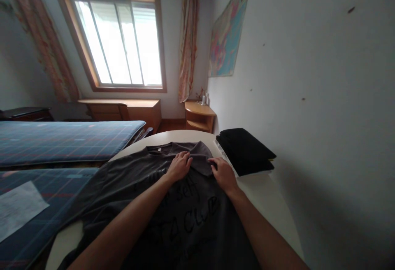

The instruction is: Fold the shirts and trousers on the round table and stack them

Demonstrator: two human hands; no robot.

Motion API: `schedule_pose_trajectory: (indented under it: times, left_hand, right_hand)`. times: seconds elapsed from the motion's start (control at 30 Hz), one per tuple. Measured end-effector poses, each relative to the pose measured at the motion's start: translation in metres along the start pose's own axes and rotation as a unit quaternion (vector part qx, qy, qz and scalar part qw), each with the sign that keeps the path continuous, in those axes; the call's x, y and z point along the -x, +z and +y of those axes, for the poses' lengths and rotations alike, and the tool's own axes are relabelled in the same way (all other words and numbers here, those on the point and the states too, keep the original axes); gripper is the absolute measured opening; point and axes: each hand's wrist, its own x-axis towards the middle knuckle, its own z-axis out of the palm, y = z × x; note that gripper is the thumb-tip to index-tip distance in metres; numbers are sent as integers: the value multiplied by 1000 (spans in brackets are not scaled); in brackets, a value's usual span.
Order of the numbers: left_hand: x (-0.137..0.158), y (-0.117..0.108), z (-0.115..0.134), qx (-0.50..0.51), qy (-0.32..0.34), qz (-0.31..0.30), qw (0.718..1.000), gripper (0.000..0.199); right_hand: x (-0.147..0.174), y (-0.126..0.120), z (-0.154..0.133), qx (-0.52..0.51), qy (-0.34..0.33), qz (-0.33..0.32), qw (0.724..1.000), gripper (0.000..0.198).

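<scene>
A dark grey T-shirt (123, 187) with black lettering lies spread over a round white table (262, 204), its collar at the far side. On the right, its sleeve is folded inward over the chest. My left hand (180, 166) rests palm down on the cloth beside that sleeve, fingers stretched out and holding nothing. The thumb and forefinger of my right hand (224, 174) are closed at the shirt's right edge, gripping the fabric there. To the right of that hand is a stack of folded black clothes (247, 150).
The stack lies close to the white wall (333, 138) on the right. Beds with blue plaid mattresses (61, 142) are on the left, one with a paper sheet (21, 208) on it. Beyond the table stand a wooden desk (142, 109) and a corner shelf (200, 109).
</scene>
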Motion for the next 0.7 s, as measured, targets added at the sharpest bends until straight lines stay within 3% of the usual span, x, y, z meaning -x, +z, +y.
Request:
schedule_pose_trajectory:
  times: [0.23, 0.43, 0.57, 0.7]
  left_hand:
    - [-11, -31, 10, 54, -90, 22, 994, 57]
    - [-10, -30, 8, 62, -149, 37, 986, 76]
    - [-8, -29, 1, 93, -151, 55, 983, 87]
    - [-18, -37, -9, 134, -114, 71, 982, 66]
  right_hand:
    - [18, 0, -60, -24, -109, -116, 987, 45]
    - [45, -3, -77, -19, -188, -183, 965, 46]
    - [57, -16, -79, 106, -110, -159, 975, 41]
    - [61, -30, -86, 169, -17, -177, 969, 21]
